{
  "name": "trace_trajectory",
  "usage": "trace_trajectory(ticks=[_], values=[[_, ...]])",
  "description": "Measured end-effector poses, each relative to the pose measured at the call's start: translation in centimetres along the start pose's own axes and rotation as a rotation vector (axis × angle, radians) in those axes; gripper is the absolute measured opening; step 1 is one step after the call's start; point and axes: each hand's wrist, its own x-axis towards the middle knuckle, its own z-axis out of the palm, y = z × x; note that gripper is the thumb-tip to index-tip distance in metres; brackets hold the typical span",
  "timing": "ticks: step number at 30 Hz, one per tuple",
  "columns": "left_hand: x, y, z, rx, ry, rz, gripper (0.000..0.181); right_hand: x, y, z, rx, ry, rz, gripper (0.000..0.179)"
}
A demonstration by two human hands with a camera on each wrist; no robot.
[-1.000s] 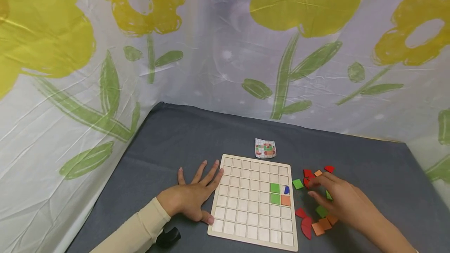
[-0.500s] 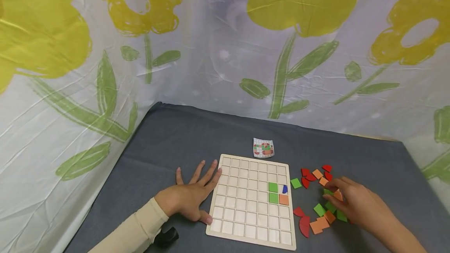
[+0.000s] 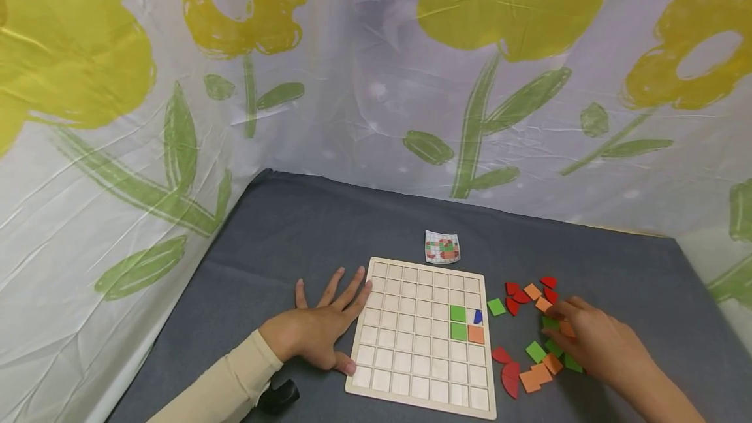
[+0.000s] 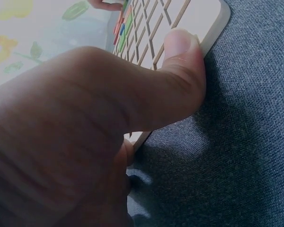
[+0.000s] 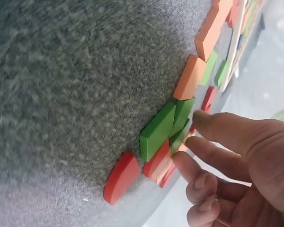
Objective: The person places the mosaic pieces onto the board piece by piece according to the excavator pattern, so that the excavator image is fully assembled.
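My left hand [image 3: 314,337] lies with fingers spread at the left side of a light wooden grid board [image 3: 423,403]. Its thumb [image 4: 182,49] presses on the board's near left edge, and the fingertips reach the left rim. On the board's right side sit two green square tiles [image 3: 458,313], an orange square tile [image 3: 476,334] and a small blue piece [image 3: 478,316]. My right hand [image 3: 599,341] is over the loose tiles, thumb and forefinger apart around a green tile [image 3: 550,323]. In the right wrist view the fingertips hover close by green tiles [image 5: 158,132].
A small printed pattern card [image 3: 442,248] lies beyond the board. Several red rounded pieces [image 3: 510,380], orange squares [image 3: 531,380] and green squares [image 3: 496,307] are scattered right of the board. A black object [image 3: 279,397] is under the left wrist. Flowered cloth [image 3: 376,83] hangs behind the dark tabletop.
My right hand has moved right and slightly nearer, from the red pieces to the green and orange tiles, uncovering several pieces. The left hand and the board stay put.
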Motion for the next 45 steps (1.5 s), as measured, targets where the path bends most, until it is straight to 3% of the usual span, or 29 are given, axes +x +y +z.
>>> trace_trajectory(ticks=[16,23,26,37,45], values=[[0.0,0.0,0.1,0.018,0.006,-0.006,0.134,0.4,-0.4,0.2,-0.005,-0.035,0.044,0.031],[0.0,0.1,0.1,0.019,0.002,-0.013,0.134,1.2,-1.0,0.2,0.004,-0.093,0.077,0.036],[0.0,0.1,0.0,0.022,0.0,-0.009,0.133,1.2,-1.6,0.2,0.014,-0.065,0.072,0.037],[0.0,0.3,0.0,0.022,-0.002,-0.017,0.133,1.8,-5.7,0.0,0.045,0.181,-0.171,0.025],[0.0,0.4,0.0,0.022,-0.001,-0.022,0.134,2.6,-8.6,0.7,0.092,0.223,-0.353,0.023]])
